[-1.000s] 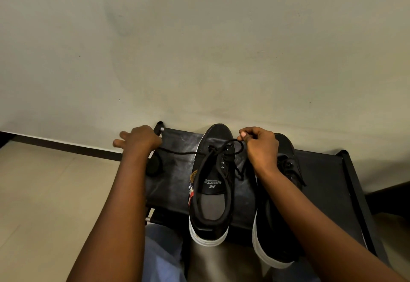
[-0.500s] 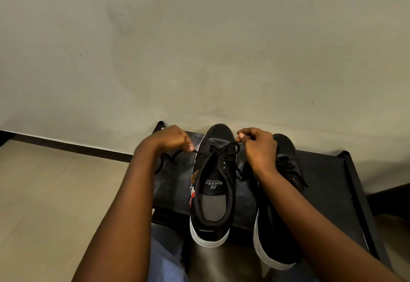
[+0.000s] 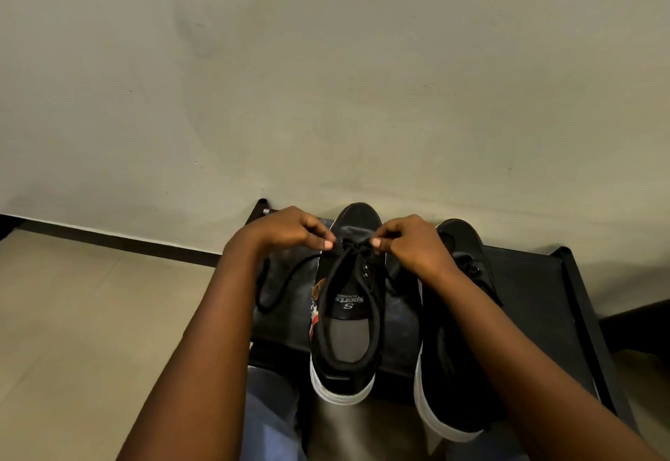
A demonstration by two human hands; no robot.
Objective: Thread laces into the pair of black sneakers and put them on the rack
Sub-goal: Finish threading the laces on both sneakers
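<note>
Two black sneakers with white soles stand side by side on top of a black rack, toes toward the wall. The left sneaker shows its grey insole. My left hand pinches the black lace at the shoe's left eyelets, and a loop of that lace trails down to the left over the rack top. My right hand pinches the lace at the right eyelets. The right sneaker lies partly under my right forearm.
A plain pale wall rises just behind the rack, with a dark skirting strip along its foot. Beige floor tiles spread to the left. My blue trouser leg shows below the rack's front edge.
My left hand has come in from the rack's left corner to the left sneaker's eyelets, and the lace that was pulled taut now hangs slack in a loop. The right hand stayed put.
</note>
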